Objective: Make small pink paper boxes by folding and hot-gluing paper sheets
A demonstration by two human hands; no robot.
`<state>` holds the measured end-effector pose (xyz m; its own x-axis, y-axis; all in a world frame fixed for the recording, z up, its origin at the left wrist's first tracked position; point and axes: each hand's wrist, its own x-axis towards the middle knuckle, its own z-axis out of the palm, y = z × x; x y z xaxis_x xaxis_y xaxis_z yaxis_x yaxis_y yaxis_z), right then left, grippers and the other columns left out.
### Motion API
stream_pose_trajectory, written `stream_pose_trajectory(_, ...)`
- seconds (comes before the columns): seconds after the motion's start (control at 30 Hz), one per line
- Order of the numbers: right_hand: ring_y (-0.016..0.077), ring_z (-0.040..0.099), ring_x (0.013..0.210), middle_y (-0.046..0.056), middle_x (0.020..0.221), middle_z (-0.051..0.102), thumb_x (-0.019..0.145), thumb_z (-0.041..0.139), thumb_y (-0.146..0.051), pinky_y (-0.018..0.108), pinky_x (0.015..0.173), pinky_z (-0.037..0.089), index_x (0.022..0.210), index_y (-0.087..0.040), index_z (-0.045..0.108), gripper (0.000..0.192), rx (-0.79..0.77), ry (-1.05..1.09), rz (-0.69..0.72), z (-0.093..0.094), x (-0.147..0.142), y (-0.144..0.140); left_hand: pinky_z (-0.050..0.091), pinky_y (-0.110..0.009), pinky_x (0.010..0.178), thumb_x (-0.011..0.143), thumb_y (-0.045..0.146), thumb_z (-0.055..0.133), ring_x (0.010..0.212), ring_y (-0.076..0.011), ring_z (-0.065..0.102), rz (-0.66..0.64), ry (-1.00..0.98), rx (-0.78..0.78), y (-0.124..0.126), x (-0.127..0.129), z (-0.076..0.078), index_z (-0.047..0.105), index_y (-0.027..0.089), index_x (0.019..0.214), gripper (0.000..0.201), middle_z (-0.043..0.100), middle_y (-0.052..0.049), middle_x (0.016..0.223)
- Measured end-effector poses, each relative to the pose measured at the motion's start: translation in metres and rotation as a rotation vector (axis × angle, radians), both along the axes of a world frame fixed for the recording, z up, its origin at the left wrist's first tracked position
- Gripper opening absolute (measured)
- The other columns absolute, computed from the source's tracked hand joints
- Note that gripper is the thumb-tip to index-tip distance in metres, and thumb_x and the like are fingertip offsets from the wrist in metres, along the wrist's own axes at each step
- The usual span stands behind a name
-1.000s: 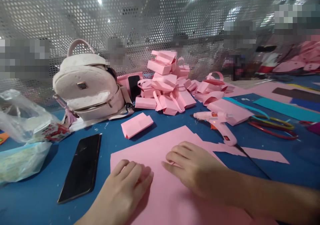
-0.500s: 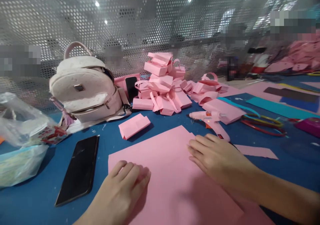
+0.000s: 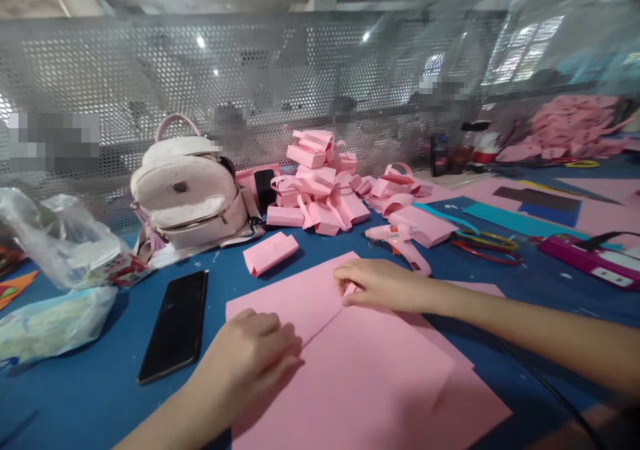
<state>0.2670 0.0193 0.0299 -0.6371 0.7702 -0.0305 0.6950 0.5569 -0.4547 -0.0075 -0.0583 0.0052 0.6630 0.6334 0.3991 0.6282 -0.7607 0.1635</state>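
Observation:
Pink paper sheets [image 3: 350, 383] lie stacked and slightly fanned in front of me on the blue table. My right hand [image 3: 370, 287] pinches the far edge of the top sheet, and a small bit of pink shows between thumb and fingers. That edge runs down to my left hand [image 3: 267, 347], whose curled fingers close over its other end; their tips are partly hidden. Just beyond my right hand lies a pink glue gun [image 3: 400, 240]. A folded pink paper box [image 3: 271, 253] sits past the sheets.
A black phone [image 3: 175, 327] lies left of the sheets, near plastic bags [image 3: 65, 327]. Behind stand a pale backpack [image 3: 187, 193] and a heap of pink paper pieces [image 3: 320, 193]. Coloured rings [image 3: 485, 247] and a purple power strip [image 3: 585, 260] are at right; a black cable [image 3: 555, 393] crosses there.
My right hand has moved left from the sheets' right side and now pinches an edge. The top sheet has shifted toward me, showing paper beneath. The view has tilted up.

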Motion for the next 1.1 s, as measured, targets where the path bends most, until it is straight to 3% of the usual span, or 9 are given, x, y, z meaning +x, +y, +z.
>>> stream_pose_trajectory(0.13,0.0141,0.063,0.075,-0.002,0.080,0.071,0.079,0.067,-0.014,0.022,0.065,0.043,0.078,-0.018,0.068,0.004,-0.123,0.116,0.112,0.017,-0.017,0.008,0.053,-0.027,0.074,0.101,0.029,0.047,0.083,-0.0172,0.069,0.150,-0.401,-0.500,0.006,-0.007,0.009,0.073,0.022,0.103,0.027,0.075,-0.005,0.095)
stream_pose_trajectory(0.2,0.0133,0.063,0.074,-0.001,0.080,0.072,0.080,0.070,-0.020,0.022,0.066,0.045,0.082,-0.016,0.069,0.004,-0.158,0.177,0.145,0.025,-0.031,0.010,0.054,-0.030,0.078,0.100,0.036,0.046,0.086,-0.0187,0.069,0.134,-0.580,-0.719,0.007,-0.006,0.009,0.068,0.019,0.112,0.030,0.075,-0.007,0.101)
stream_pose_trajectory(0.27,0.0131,0.062,0.073,0.000,0.081,0.072,0.079,0.073,-0.025,0.022,0.066,0.046,0.084,-0.016,0.070,0.011,-0.189,0.269,0.158,0.030,-0.048,0.008,0.053,-0.029,0.073,0.098,0.043,0.047,0.077,-0.0167,0.065,0.087,-0.675,-0.920,0.005,-0.002,0.006,0.066,0.017,0.104,0.034,0.073,-0.005,0.090)
stream_pose_trajectory(0.33,0.0130,0.061,0.072,0.000,0.079,0.070,0.074,0.077,-0.025,0.023,0.065,0.046,0.083,-0.015,0.071,0.014,-0.230,0.404,0.155,0.032,-0.064,0.007,0.044,-0.024,0.059,0.096,0.053,0.048,0.059,-0.0116,0.050,0.107,-0.660,-1.012,0.002,0.002,0.003,0.059,0.017,0.077,0.042,0.058,0.002,0.066)
stream_pose_trajectory(0.4,0.0130,0.061,0.071,0.000,0.078,0.069,0.068,0.080,-0.022,0.023,0.065,0.047,0.082,-0.016,0.073,0.016,-0.278,0.547,0.136,0.031,-0.078,0.006,0.029,-0.022,0.050,0.093,0.063,0.048,0.051,-0.0087,0.031,0.162,-0.610,-1.034,-0.001,0.003,0.000,0.044,0.020,0.061,0.054,0.037,0.007,0.054)
stream_pose_trajectory(0.5,0.0153,0.066,0.077,0.002,0.087,0.074,0.070,0.079,-0.027,0.024,0.069,0.050,0.086,-0.017,0.076,0.019,-0.362,0.629,0.118,0.026,-0.090,0.008,0.021,-0.024,0.049,0.088,0.071,0.049,0.051,-0.0087,0.022,0.223,-0.634,-1.002,-0.003,0.002,-0.001,0.035,0.022,0.058,0.059,0.026,0.009,0.052)
stream_pose_trajectory(0.63,0.0195,0.070,0.081,0.004,0.082,0.077,0.075,0.078,-0.037,0.026,0.072,0.052,0.076,-0.016,0.079,0.021,-0.401,0.564,0.117,0.023,-0.091,0.014,0.023,-0.023,0.051,0.084,0.072,0.052,0.053,-0.0091,0.022,0.211,-0.721,-1.018,-0.005,0.003,0.001,0.042,0.020,0.062,0.057,0.029,0.008,0.057)
stream_pose_trajectory(0.8,0.0192,0.069,0.075,0.003,0.075,0.076,0.074,0.079,-0.040,0.028,0.071,0.051,0.076,-0.017,0.079,0.023,-0.292,0.593,0.065,0.035,-0.079,0.025,0.033,-0.024,0.057,0.085,0.072,0.051,0.058,-0.0117,0.036,0.212,-0.767,-1.062,-0.007,0.005,-0.002,0.049,0.018,0.066,0.057,0.042,0.004,0.061)
stream_pose_trajectory(1.1,0.0178,0.067,0.072,0.003,0.073,0.074,0.070,0.081,-0.046,0.030,0.073,0.050,0.072,-0.018,0.078,0.028,-0.140,0.609,-0.037,0.063,-0.033,0.050,0.026,-0.027,0.058,0.093,0.065,0.042,0.062,-0.0121,0.027,0.166,-0.659,-0.953,-0.002,0.003,-0.018,0.036,0.022,0.063,0.052,0.028,0.005,0.065)
